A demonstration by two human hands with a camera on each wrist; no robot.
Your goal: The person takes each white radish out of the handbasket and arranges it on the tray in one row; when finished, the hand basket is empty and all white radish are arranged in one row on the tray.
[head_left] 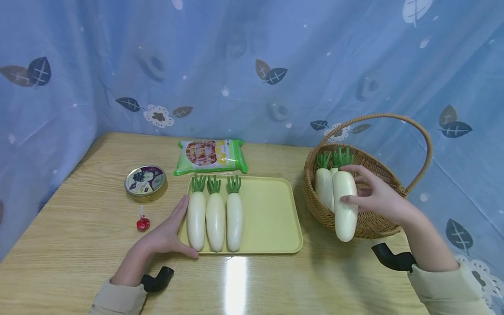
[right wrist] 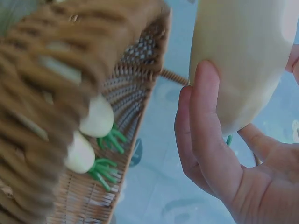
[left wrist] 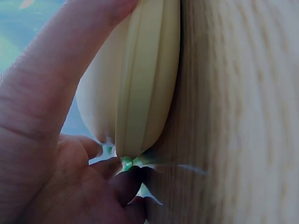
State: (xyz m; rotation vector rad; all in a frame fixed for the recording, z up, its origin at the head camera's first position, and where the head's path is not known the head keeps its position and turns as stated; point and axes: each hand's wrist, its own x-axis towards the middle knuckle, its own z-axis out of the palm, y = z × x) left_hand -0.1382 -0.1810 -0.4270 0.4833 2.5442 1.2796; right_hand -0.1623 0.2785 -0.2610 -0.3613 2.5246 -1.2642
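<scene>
Above the wicker basket (head_left: 364, 225) at the right, my right hand (head_left: 374, 197) grips a white radish (head_left: 345, 214) with green leaves, thumb on one side and fingers on the other. Two more white radishes (right wrist: 96, 116) lie inside the basket, partly hidden by its wall in the right wrist view. Three white radishes (head_left: 215, 221) lie side by side, leaves away from me, on the left half of a pale yellow tray (head_left: 271, 214). My left hand (head_left: 167, 234) rests against the tray's left side, fingers extended along it and thumb at the front corner.
Behind the tray lies a green snack packet (head_left: 210, 157). A round tin (head_left: 145, 183) and a red lollipop (head_left: 143, 223) are on the wooden table (head_left: 78, 245) to the left. The basket's tall handle (head_left: 427, 148) arches up at the right. A blue patterned curtain (head_left: 236, 65) hangs behind.
</scene>
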